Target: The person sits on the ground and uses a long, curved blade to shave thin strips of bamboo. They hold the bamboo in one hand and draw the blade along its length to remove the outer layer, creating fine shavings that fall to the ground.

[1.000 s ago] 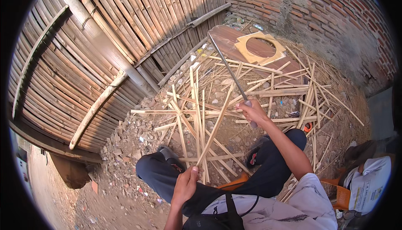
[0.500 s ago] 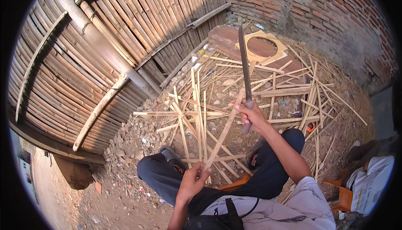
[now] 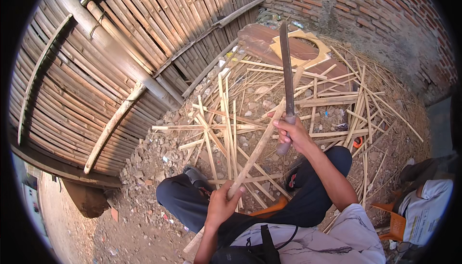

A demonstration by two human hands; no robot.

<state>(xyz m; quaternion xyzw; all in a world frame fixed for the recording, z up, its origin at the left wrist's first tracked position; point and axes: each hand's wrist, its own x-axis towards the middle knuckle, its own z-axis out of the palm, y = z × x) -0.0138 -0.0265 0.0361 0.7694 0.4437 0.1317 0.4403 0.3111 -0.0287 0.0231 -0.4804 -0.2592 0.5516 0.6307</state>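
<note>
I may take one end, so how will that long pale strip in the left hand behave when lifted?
The long pale strip is probably fairly stiff, since it runs nearly straight well beyond the left hand. It looks slim, so it is likely light for its length. Being so long, it might flex a little if pushed sideways.

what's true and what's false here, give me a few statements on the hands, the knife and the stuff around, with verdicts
1. The right hand holds a long knife. True.
2. The knife's tip points toward the picture's lower edge. False: it points toward the upper edge.
3. The left hand is empty. False: that hand grips a pale strip.
4. A yellow board with a round hole lies on a brown panel. True.
5. The brick wall stands at the picture's left. False: that wall is at the upper right.
</note>
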